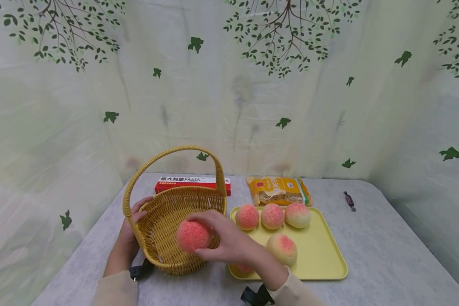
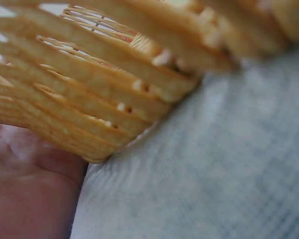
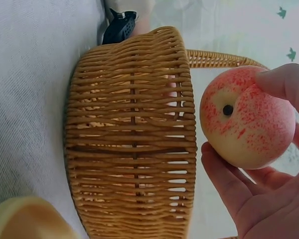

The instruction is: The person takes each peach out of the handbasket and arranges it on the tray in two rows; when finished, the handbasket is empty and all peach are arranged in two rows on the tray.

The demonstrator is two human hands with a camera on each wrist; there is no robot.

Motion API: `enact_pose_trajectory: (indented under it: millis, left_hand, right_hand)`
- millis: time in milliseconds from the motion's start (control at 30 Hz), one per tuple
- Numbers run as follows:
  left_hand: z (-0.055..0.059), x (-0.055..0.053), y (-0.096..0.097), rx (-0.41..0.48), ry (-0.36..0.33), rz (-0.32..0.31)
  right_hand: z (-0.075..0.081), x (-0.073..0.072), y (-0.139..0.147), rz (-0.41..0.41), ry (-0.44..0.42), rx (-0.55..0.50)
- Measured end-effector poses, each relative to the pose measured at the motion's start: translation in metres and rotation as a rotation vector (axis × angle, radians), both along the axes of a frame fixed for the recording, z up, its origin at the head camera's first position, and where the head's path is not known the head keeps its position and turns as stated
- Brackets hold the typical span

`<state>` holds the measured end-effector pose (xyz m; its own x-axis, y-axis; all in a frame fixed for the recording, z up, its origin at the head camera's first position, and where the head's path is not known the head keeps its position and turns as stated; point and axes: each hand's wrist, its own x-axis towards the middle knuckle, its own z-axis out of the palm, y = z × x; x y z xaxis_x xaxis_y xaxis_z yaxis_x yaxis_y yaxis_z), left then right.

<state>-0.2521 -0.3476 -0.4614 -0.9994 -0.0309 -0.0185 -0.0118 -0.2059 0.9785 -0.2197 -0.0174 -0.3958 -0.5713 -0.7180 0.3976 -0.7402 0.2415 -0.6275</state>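
A peach (image 1: 193, 236), pink-red with a pale patch around a dark stem dot, is held in my right hand (image 1: 229, 240) over the near right part of the wicker basket (image 1: 164, 225). In the right wrist view the thumb and fingers grip the peach (image 3: 249, 119) just above the basket rim (image 3: 187, 124). My left hand (image 1: 127, 233) holds the basket's left side, with fingers over the rim. The left wrist view shows the palm (image 2: 35, 184) against the weave (image 2: 89, 99). Several more peaches (image 1: 272, 216) sit on a yellow tray (image 1: 321, 250); one is mostly hidden behind my right wrist.
Behind the basket lies a red and white pasta box (image 1: 191, 182). An orange food packet (image 1: 278, 190) is behind the tray. A small dark wrapped candy (image 1: 349, 201) lies at the right on the grey table (image 1: 382, 255). The basket's tall handle (image 1: 172, 149) arches above it.
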Motion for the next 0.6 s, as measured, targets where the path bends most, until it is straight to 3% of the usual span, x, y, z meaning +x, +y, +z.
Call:
enact_pose_trajectory:
  millis: [133,367,600]
  left_hand:
    - [0.001,0.001,-0.001,0.006,0.017,-0.011]
    - [0.001,0.001,0.000,0.003,0.013,-0.009]
    - [0.002,0.001,0.001,0.015,0.028,-0.013]
  right_hand:
    - [0.001,0.000,0.005,-0.015,-0.011,-0.019]
    - [0.004,-0.002,0.013,-0.022,-0.194,-0.081]
    - [0.002,-0.004,0.023,-0.020,-0.222,-0.128]
